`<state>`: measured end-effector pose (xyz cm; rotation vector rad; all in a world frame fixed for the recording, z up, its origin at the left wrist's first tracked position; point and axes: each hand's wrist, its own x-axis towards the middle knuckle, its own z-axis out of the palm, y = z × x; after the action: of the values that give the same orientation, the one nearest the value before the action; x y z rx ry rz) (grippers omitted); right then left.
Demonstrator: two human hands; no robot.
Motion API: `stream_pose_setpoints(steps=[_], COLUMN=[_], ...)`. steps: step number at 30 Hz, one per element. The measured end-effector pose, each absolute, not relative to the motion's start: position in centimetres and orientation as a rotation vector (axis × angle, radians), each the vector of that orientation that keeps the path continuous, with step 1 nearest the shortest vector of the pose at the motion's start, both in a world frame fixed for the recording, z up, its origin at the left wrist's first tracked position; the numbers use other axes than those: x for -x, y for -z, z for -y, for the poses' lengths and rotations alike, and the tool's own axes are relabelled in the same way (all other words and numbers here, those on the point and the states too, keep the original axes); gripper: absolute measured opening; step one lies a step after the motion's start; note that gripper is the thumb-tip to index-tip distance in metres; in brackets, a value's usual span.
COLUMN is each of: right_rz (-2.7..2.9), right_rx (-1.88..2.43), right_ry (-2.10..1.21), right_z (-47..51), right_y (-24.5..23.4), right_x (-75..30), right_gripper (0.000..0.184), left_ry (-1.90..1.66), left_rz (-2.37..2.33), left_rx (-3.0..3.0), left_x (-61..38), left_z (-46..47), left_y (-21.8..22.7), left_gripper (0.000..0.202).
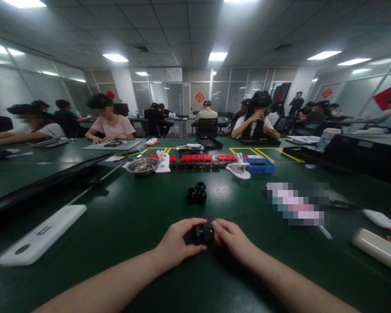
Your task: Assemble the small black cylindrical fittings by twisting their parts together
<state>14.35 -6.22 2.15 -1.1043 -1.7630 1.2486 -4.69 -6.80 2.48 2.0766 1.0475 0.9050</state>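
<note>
Just above the green table, a black plastic cable gland (203, 234) lies sideways between my two hands. My left hand (177, 241) is closed round its left part, thumb below and fingers above. At its right end, my right hand (230, 237) pinches with thumb and fingers; whether a small piece is in that pinch is hidden. Beyond my hands stands a tight cluster of several similar black fittings (197, 193), their round openings facing up.
Farther back are a metal bowl (143, 167) of small parts, white clamp-like stands (238, 166), red trays (193, 158) and a blue bin (260, 166). A white case (44, 234) lies left, a power bank (379, 248) right. People sit across the table.
</note>
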Motion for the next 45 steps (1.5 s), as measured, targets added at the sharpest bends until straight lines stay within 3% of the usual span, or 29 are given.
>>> stream_pose_setpoints(steps=[3, 7, 13, 16, 19, 21, 27, 30, 33, 38, 43, 45], right_rz=[1.77, 1.816, 1.986, 1.896, 1.821, 1.787, 1.999, 2.048, 1.976, 1.894, 1.989, 2.064], right_rx=[1.09, 1.05, 1.121, 1.143, 1.102, 1.096, 1.102, 1.113, 1.107, 1.101, 1.1, 1.109], right_ry=[-1.298, -1.202, -0.949, -1.06, -1.267, -1.323, -0.998, -0.91, -1.01, -1.216, -1.042, -0.911], right_z=[6.3, 6.8, 7.3, 6.9, 6.6, 6.6, 7.3, 7.5, 7.2, 6.6, 7.0, 7.1], right_y=[-2.1, -2.9, -3.7, -3.0, -2.3, -2.2, -3.5, -3.8, -3.4, -2.4, -3.1, -3.4], right_x=[-14.2, -14.4, -14.8, -14.6, -14.3, -14.2, -14.5, -14.7, -14.6, -14.4, -14.6, -14.8], right_gripper=[0.045, 0.026, 0.03, 0.026, 0.046, 0.05, 0.022, 0.034, 0.026, 0.048, 0.022, 0.033], left_ry=[-0.855, -0.861, -0.92, -0.977, -0.975, -0.937, -0.887, -0.931, -0.942, -0.907, -0.89, -0.908], left_rz=[-1.053, -1.03, -0.898, -0.958, -1.034, -1.051, -0.986, -0.956, -1.022, -1.023, -0.954, -0.914], left_rx=[-2.099, -1.931, -1.65, -1.639, -1.816, -1.943, -1.852, -1.785, -1.812, -1.989, -1.832, -1.733], left_x=[4.7, 4.7, 4.4, 4.4, 4.6, 4.7, 4.7, 4.5, 4.4, 4.5, 4.7, 4.6], left_z=[6.8, 6.6, 6.4, 6.6, 6.7, 6.7, 6.6, 6.6, 6.8, 6.9, 6.4, 6.3], left_y=[-2.4, -2.3, -2.0, -2.1, -2.3, -2.3, -2.1, -2.2, -2.4, -2.4, -2.0, -1.8], left_gripper=[0.052, 0.051, 0.049, 0.047, 0.047, 0.049, 0.047, 0.044, 0.045, 0.048, 0.048, 0.046])
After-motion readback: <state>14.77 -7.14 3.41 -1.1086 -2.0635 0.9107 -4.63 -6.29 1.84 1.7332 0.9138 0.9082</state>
